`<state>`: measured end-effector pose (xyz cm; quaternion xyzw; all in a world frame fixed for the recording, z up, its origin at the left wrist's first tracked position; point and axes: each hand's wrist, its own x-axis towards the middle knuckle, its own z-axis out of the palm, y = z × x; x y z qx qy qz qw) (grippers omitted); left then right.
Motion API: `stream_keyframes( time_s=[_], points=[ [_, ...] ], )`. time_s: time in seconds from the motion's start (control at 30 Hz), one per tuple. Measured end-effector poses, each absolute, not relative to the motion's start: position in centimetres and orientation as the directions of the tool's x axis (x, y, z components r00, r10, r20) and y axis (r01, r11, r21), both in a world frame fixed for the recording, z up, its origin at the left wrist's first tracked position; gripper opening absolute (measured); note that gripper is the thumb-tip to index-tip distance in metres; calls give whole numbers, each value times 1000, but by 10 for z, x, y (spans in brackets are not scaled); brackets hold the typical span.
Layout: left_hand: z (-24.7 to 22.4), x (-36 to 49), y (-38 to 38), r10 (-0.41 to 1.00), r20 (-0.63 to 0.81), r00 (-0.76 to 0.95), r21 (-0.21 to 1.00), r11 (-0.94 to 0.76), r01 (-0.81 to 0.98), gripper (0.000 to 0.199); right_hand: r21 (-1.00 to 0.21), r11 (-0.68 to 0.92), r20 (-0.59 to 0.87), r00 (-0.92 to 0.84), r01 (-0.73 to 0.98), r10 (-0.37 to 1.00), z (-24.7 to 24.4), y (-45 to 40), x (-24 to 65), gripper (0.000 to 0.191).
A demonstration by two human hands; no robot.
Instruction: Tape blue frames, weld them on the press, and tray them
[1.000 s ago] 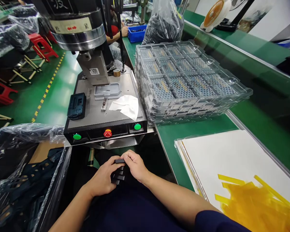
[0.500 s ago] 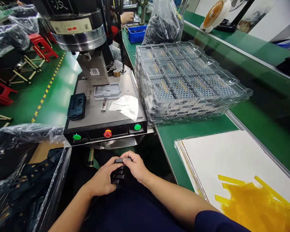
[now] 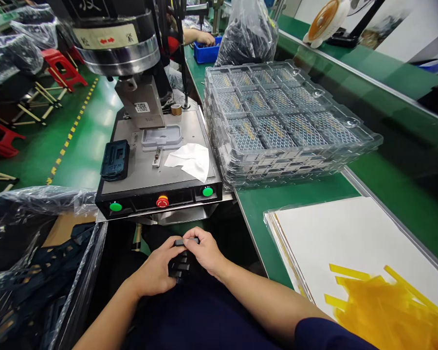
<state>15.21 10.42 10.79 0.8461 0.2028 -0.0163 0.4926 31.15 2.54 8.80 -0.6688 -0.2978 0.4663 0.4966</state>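
Low in front of my body, my left hand (image 3: 158, 270) is closed around a dark plastic part (image 3: 180, 265) with slat-like pieces; its lower portion blends into the dark clothing. My right hand (image 3: 204, 250) meets it from the other side, thumb and fingers pinching the part's upper bar (image 3: 181, 242). Beyond the hands stands a press machine (image 3: 160, 170) with green buttons at its front corners and a red button between them. On its plate lie a grey fixture (image 3: 162, 136), a dark plastic housing (image 3: 115, 160) and a white cloth (image 3: 190, 160).
Clear trays (image 3: 277, 112) are stacked right of the machine. Yellow strips (image 3: 372, 306) lie on white sheets (image 3: 336, 233). A plastic-lined bin (image 3: 98, 243) with dark parts stands at left. At the back, another person's hand (image 3: 204, 39) reaches into a blue bin (image 3: 206, 56).
My hands and the dark part stay almost in place, with only a slight shift. The other person's hand has moved right and down into the blue bin.
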Motion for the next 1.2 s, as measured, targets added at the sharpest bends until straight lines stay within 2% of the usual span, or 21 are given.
stream_keyframes(
  time_s=[0.43, 0.63, 0.77, 0.9, 1.07, 1.2],
  points=[
    [108, 152, 104, 329, -221, 918, 820, -447, 357, 72, -944, -314, -329, 383, -103, 863, 88, 25, 311, 11],
    [110, 152, 104, 346, -162, 924, 801, -500, 328, 79, -976, -188, -214, 345, -108, 914, 90, 22, 314, 22],
    [111, 151, 104, 357, -162, 920, 771, -537, 344, 76, -986, -142, -165, 335, -91, 928, 90, 21, 315, 31],
    [108, 150, 104, 364, -160, 917, 763, -544, 349, 73, -989, -123, -142, 335, -79, 931, 89, 21, 314, 31],
    [108, 151, 104, 361, -149, 920, 785, -522, 332, 73, -986, -137, -160, 328, -91, 931, 89, 21, 313, 32],
    [110, 152, 104, 358, -142, 923, 815, -488, 314, 75, -964, -192, -243, 316, -185, 917, 89, 22, 312, 37]
  ],
)
